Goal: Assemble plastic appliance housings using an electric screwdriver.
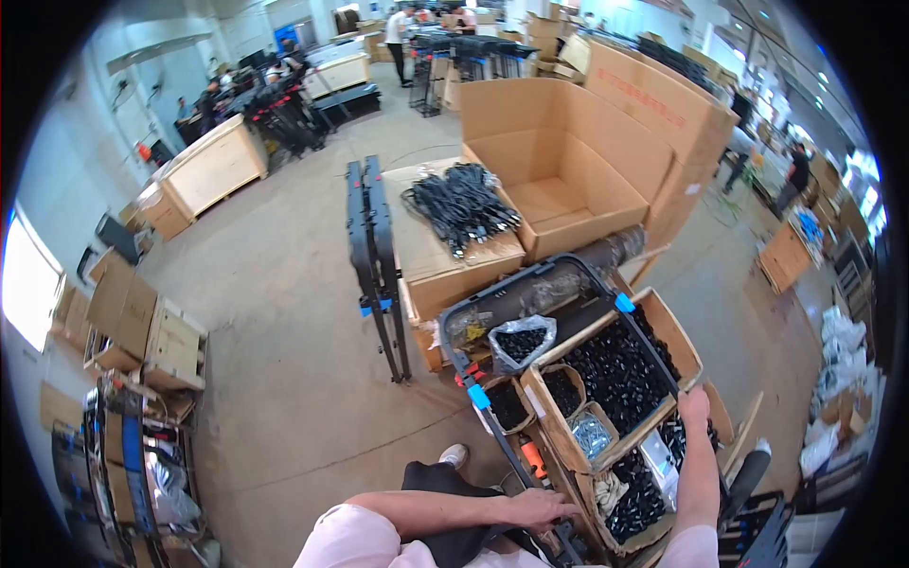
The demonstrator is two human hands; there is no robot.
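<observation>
A black U-shaped tubular frame (519, 281) with blue collars slants over the parts boxes in front of me. My left hand (542, 508) lies across the lower end of its left leg, with the fingers bent over the tube; their tips are hard to see. At the end of the right leg, my right hand (694, 407) is closed round the tube. Below and between the legs, a cardboard box of small black parts (620, 374) stands beside a small box of silver screws (592, 434). An orange-and-black power tool (533, 458) is near my left hand.
A bag of black pieces (523, 343) sits beyond the screws. Further off are a large open carton (559, 180) and a bundle of black cables (462, 206) on a box. Folded black frames (371, 246) stand left of it. People work in the background.
</observation>
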